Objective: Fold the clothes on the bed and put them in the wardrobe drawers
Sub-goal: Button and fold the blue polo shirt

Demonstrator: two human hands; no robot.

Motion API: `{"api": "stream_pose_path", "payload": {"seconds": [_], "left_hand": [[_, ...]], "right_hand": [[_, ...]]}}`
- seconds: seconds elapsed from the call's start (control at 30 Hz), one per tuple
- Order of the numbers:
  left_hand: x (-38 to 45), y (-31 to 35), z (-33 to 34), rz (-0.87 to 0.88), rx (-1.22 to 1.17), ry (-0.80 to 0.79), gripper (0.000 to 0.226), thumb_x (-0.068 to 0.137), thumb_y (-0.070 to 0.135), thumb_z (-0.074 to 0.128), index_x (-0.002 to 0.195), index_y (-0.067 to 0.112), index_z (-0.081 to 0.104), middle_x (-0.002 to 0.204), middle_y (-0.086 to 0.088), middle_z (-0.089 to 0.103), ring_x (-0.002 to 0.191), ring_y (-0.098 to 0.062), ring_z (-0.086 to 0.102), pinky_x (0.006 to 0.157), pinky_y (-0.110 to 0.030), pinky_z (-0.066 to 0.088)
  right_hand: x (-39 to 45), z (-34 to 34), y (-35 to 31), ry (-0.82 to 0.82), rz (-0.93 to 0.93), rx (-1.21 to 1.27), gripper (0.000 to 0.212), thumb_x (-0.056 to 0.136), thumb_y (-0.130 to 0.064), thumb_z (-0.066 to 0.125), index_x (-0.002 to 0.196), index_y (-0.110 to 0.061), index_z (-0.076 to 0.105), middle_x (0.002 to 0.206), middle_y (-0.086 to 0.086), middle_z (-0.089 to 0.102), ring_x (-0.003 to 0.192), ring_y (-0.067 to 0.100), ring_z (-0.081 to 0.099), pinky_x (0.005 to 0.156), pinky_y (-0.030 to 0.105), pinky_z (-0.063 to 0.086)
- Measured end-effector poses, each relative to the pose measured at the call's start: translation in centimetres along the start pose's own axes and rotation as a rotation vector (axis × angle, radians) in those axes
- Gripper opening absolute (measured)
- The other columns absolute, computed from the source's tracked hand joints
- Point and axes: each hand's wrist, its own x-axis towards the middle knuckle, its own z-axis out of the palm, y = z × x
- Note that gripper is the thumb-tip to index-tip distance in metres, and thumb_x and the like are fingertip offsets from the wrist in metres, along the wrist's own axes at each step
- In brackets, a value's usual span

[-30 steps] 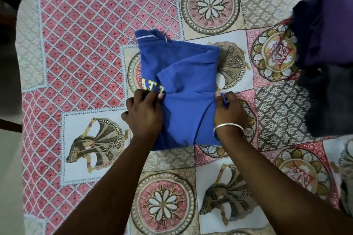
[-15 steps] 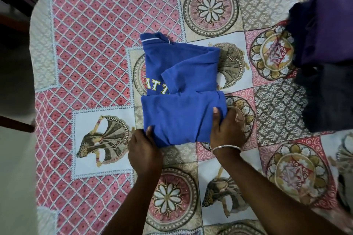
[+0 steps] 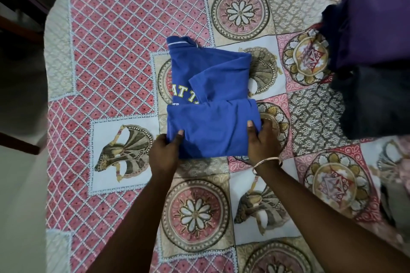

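- The blue shirt (image 3: 213,104) is lying partly folded at the centre of the frame on the patterned bedspread (image 3: 115,55), its lower part turned up over the body and its collar pointing toward the upper left.
- The left hand (image 3: 163,154) is gripping the shirt's lower left corner, thumb on top of the fabric and fingers tucked beneath it.
- The right hand (image 3: 263,139) is grasping the lower right corner the same way, thumb pressing on top, fingers going under the edge.
- A metal bangle (image 3: 266,163) is sitting on the right wrist.
- Yellow-edged letters are showing on the shirt's left side, partly covered by the fold.
- At the upper right of the frame a purple garment (image 3: 372,26) is lying against a dark grey garment (image 3: 377,102) just below it, both well apart from the shirt.
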Motion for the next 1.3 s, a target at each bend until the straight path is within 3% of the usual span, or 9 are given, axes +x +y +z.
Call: {"api": "stream_pose_path", "payload": {"seconds": [0.13,0.23,0.33,0.47,0.6,0.77,0.9,1.07,1.3], "left_hand": [[-1.0,0.1,-1.5,-0.204,-0.107,-0.16,0.045,0.062,0.045,0.078,0.085,0.009,0.065,0.093,-0.012,0.072,0.09,-0.034,0.069,0.084,-0.055,0.055],[-5.0,0.6,-3.8,-0.298,-0.193,-0.188,0.048,0.063,0.013,0.087,0.098,0.018,0.055,0.104,-0.021,0.068,0.086,-0.037,0.068,0.069,-0.05,0.057],[-9.2,0.1,-5.8,-0.393,-0.384,-0.334,0.05,0.078,-0.012,0.069,0.108,0.022,0.049,0.096,-0.023,0.068,0.064,-0.029,0.066,0.044,-0.029,0.052],[-10.8,1.8,-7.2,-0.483,-0.493,-0.5,0.008,0.074,0.01,0.067,0.081,0.015,0.066,0.073,-0.013,0.061,0.035,-0.011,0.046,0.033,-0.01,0.02],[-7.7,4.2,-6.4,-0.34,-0.467,-0.614,0.031,0.062,0.033,0.08,0.082,0.011,0.068,0.076,-0.009,0.065,0.061,-0.021,0.061,0.036,-0.011,0.016],[-2.7,4.1,-1.1,-0.036,0.008,-0.148,0.03,0.08,0.039,0.078,0.087,0.011,0.07,0.078,-0.004,0.073,0.078,-0.027,0.07,0.067,-0.036,0.055],[0.5,4.0,2.0,0.05,0.351,0.07,0.041,0.096,0.047,0.055,0.11,0.009,0.064,0.109,-0.023,0.058,0.103,-0.042,0.057,0.087,-0.043,0.044],[1.7,4.1,4.4,0.158,0.306,0.151,0.036,0.104,0.036,0.042,0.111,0.003,0.052,0.12,-0.022,0.059,0.109,-0.042,0.056,0.078,-0.042,0.04],[2.2,4.3,3.7,-0.007,0.064,0.032,0.045,0.099,0.051,0.049,0.114,0.009,0.058,0.11,-0.014,0.066,0.103,-0.034,0.061,0.077,-0.034,0.039]], "right_hand": [[-2.6,-2.7,-0.7,-0.057,0.045,0.317,0.043,0.096,-0.038,0.052,0.125,-0.008,0.045,0.104,-0.001,0.059,0.093,0.027,0.06,0.071,0.028,0.039],[-6.0,-5.1,1.2,-0.152,0.115,0.323,0.028,0.099,-0.02,0.056,0.126,-0.022,0.046,0.101,-0.014,0.058,0.087,0.025,0.061,0.076,0.039,0.049],[-8.5,-7.8,3.2,-0.333,0.344,0.53,0.048,0.097,0.002,0.051,0.076,-0.037,0.069,0.087,-0.004,0.068,0.082,0.021,0.063,0.068,0.027,0.054],[-8.6,-10.7,2.4,-0.44,0.687,0.85,0.018,0.083,-0.018,0.073,0.067,-0.013,0.075,0.066,0.002,0.072,0.061,0.027,0.066,0.045,0.021,0.051],[-5.5,-10.6,0.3,-0.428,0.928,0.868,0.027,0.101,-0.018,0.044,0.085,-0.003,0.06,0.051,0.005,0.06,0.033,0.013,0.052,0.032,0.018,0.042],[0.0,-8.0,-2.3,-0.386,0.838,0.781,0.052,0.096,-0.057,0.045,0.071,-0.014,0.058,0.049,0.001,0.054,0.035,0.014,0.051,0.034,0.016,0.036],[1.4,-4.3,-2.6,-0.273,0.566,0.176,0.086,0.085,-0.08,0.037,0.112,-0.004,0.067,0.116,0.021,0.064,0.111,0.035,0.061,0.091,0.04,0.05],[-0.8,-0.3,-3.1,0.047,0.381,0.088,0.078,0.085,-0.068,0.055,0.128,-0.003,0.047,0.12,0.023,0.062,0.106,0.042,0.06,0.081,0.041,0.047],[-0.8,0.2,-1.2,0.065,0.313,0.056,0.052,0.1,-0.051,0.038,0.123,-0.007,0.053,0.101,0.019,0.067,0.09,0.039,0.063,0.064,0.035,0.035]]}}
